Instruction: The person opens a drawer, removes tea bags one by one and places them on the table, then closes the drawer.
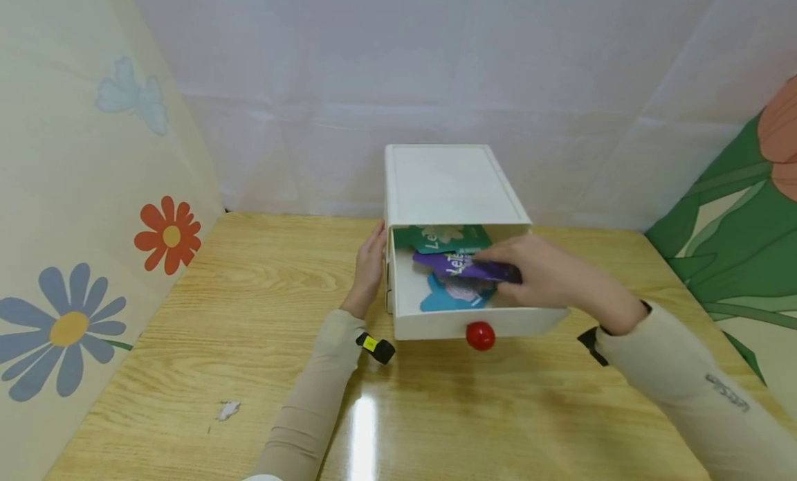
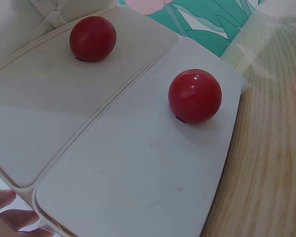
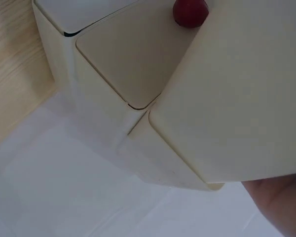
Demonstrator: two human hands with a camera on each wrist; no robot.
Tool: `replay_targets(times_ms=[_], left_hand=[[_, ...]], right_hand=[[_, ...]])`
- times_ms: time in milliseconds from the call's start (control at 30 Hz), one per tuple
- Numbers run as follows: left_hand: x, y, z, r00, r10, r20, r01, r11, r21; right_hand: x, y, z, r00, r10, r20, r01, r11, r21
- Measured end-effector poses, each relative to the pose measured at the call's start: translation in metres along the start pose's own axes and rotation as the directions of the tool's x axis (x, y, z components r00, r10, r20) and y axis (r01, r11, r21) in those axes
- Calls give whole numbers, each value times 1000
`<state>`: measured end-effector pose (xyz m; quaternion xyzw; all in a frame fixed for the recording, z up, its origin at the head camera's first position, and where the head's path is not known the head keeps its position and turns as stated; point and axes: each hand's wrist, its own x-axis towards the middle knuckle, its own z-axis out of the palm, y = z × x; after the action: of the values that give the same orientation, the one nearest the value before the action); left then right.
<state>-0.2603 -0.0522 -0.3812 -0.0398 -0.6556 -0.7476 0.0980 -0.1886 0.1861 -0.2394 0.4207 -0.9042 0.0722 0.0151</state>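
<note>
A white drawer cabinet point(image 1: 454, 183) stands on the table with its top drawer point(image 1: 429, 325) pulled out; a round red knob point(image 1: 480, 336) is on the drawer's front. Reaching in from the right, my right hand point(image 1: 538, 270) pinches a purple packet point(image 1: 454, 264) at its right end, inside the drawer. A green packet point(image 1: 445, 239) lies behind it and a blue packet point(image 1: 450, 297) in front, partly covered. My left hand point(image 1: 369, 266) rests along the cabinet's left side, its fingers point(image 2: 24, 217) at the lower left of the left wrist view. The drawer hides most of my right hand in the right wrist view.
Below the pulled-out drawer, two lower drawers point(image 2: 123, 163) are closed, each with a red knob point(image 2: 195, 96). A pale cloth point(image 1: 311, 156) hangs behind the wooden table point(image 1: 268, 308). Flower-printed panels point(image 1: 68, 190) flank both sides.
</note>
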Motion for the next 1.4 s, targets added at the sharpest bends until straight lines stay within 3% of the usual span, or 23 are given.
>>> replay_targets(times_ms=[133,400,567,700,967,1133,1400], left_hand=[[-1,3,-1,1000,-13,18,13,1000,-11],[-13,27,-1,999,-20,32,20,1000,15],[-8,16,-2,999,-17,35,17,1000,1],[-3,4,-2,1000,-15,22,15,1000,-1],[-3,3,-3,1000,-14,-3,15,999,29],[-5,9,-4,1000,-18,11,17,999,31],[-2,5,-6,1000,-9,10,9,999,31]], right_hand=[[1,-1,1,999,10,-37,-9,1000,22],[0,-4,5,983,-13,-181,-4,996,-89],[-2,-7,6,960,-63,-274,26,990,-137],[-4,-8,6,927,-128,-353,74,984,-161],[-14,-11,1,858,-198,-474,133,977,-166],[-20,-12,-2,787,-265,-557,191,963,-189],[-36,-14,-8,718,-263,-645,161,964,-214]])
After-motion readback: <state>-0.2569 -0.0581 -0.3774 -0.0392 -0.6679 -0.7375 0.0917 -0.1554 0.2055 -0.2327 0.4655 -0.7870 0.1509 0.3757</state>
